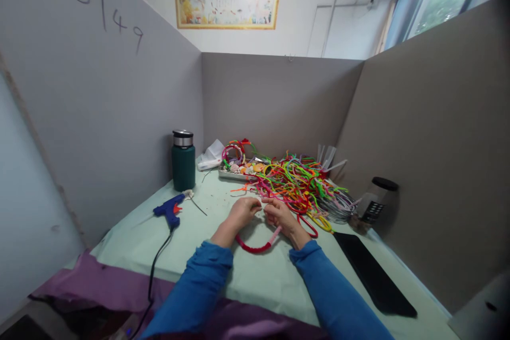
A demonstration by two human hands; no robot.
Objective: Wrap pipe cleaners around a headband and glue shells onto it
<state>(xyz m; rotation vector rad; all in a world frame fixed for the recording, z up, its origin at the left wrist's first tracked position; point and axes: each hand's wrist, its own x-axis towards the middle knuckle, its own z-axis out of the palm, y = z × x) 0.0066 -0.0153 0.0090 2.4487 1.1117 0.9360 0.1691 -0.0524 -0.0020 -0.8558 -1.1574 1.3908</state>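
Right now, your 2 hands nearly meet above the pale green tabletop [131, 248]. Your left hand [244, 212] has its thumb and fingertips drawn close to each other; your right hand [281, 218] has its fingers bent toward them. You can't tell from this view whether either hand is clamped on anything, since what lies between the fingertips is too small to make out. The curved red band [255, 249] bows toward you below both hands, its left end passing behind your left wrist and its pink section [274, 235] reaching your right hand.

Just beyond your right hand lies a tangled heap of colored stems [298, 183], with a metal tray [238, 176] at its left. On your left, the blue glue gun [169, 210] lies near 1 upright green bottle [183, 164]. On your right, a black panel [372, 273] lies flat.
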